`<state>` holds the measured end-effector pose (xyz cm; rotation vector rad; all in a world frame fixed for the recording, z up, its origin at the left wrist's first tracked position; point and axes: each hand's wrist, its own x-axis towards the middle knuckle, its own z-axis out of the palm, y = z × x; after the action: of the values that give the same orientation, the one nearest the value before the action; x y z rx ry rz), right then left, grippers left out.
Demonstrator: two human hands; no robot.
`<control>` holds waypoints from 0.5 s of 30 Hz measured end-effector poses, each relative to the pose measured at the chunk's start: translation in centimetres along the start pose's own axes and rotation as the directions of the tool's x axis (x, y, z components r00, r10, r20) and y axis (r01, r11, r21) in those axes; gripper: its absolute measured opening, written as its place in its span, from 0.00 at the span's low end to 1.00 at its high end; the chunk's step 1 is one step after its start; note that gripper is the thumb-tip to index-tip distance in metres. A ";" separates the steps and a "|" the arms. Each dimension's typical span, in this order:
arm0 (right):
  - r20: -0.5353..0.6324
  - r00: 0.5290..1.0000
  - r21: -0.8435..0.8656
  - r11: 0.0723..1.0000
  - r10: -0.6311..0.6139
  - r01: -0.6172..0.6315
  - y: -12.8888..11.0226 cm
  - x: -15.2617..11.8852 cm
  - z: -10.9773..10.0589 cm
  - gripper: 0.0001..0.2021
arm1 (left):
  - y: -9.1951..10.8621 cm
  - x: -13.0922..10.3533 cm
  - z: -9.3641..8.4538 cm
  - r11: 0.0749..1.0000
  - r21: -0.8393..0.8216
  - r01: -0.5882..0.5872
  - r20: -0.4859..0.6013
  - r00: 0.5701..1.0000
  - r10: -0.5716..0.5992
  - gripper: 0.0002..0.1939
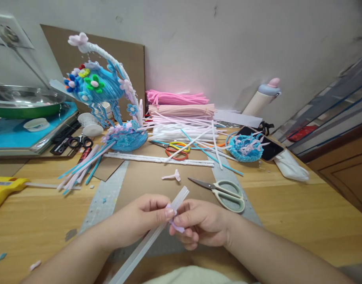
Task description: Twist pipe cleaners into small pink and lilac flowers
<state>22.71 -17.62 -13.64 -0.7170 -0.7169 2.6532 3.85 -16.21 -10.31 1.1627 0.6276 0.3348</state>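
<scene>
My left hand (pixel 154 215) and my right hand (pixel 195 221) meet at the front middle of the table, fingertips pinched together. Between them is a small lilac fuzzy pipe cleaner piece (pixel 177 227), bent and partly covered by my fingers. A long translucent stick (pixel 145 244) slants through the grip of my hands, its upper end poking out above them. Just beyond lies a small pale pink pipe cleaner flower (pixel 176 176) with a short stem. Scissors with pale green handles (pixel 228 194) rest half-spread to the right, near my right hand.
Behind stands a blue pipe cleaner flower ornament (pixel 124 138) with an arching white stem. Pipe cleaner bundles (pixel 181 110), orange-handled pliers (pixel 176 153) and a blue woven piece (pixel 246 149) lie at the back. A yellow tool (pixel 6 189) sits at left, a bottle (pixel 260 98) at right.
</scene>
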 end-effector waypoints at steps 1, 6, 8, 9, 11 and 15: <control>0.013 1.000 -0.020 1.000 -0.008 0.008 -0.1 -0.1 0.1 0.07 | 0.0 0.0 -0.1 1.000 0.004 0.013 -0.010 1.000 -0.013 0.16; -0.117 0.965 -0.366 0.914 -0.233 0.176 -0.8 -0.4 0.8 0.05 | 0.2 0.0 0.1 0.996 0.022 0.081 -0.090 0.993 -0.079 0.18; -0.196 0.935 -0.486 0.857 -0.297 0.171 -0.8 -0.5 1.0 0.06 | 0.0 0.0 0.2 0.995 0.029 0.091 -0.128 0.988 -0.087 0.18; -0.220 0.929 -0.505 0.850 -0.298 0.153 -0.8 -0.5 1.1 0.07 | -0.1 0.1 0.3 0.995 0.033 0.094 -0.140 0.986 -0.089 0.19; -0.234 0.929 -0.488 0.861 -0.286 0.142 -0.7 -0.4 1.0 0.09 | -0.3 0.1 0.3 0.994 0.043 0.101 -0.155 0.984 -0.093 0.19; -0.191 0.929 -0.419 0.882 -0.318 0.216 -0.6 -0.2 0.5 0.12 | -0.7 0.2 0.2 0.993 0.080 0.087 -0.188 0.980 -0.071 0.17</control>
<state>22.70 -17.41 -12.93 -0.9596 -1.1939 2.1333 4.12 -16.55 -10.98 1.1952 0.8568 0.3530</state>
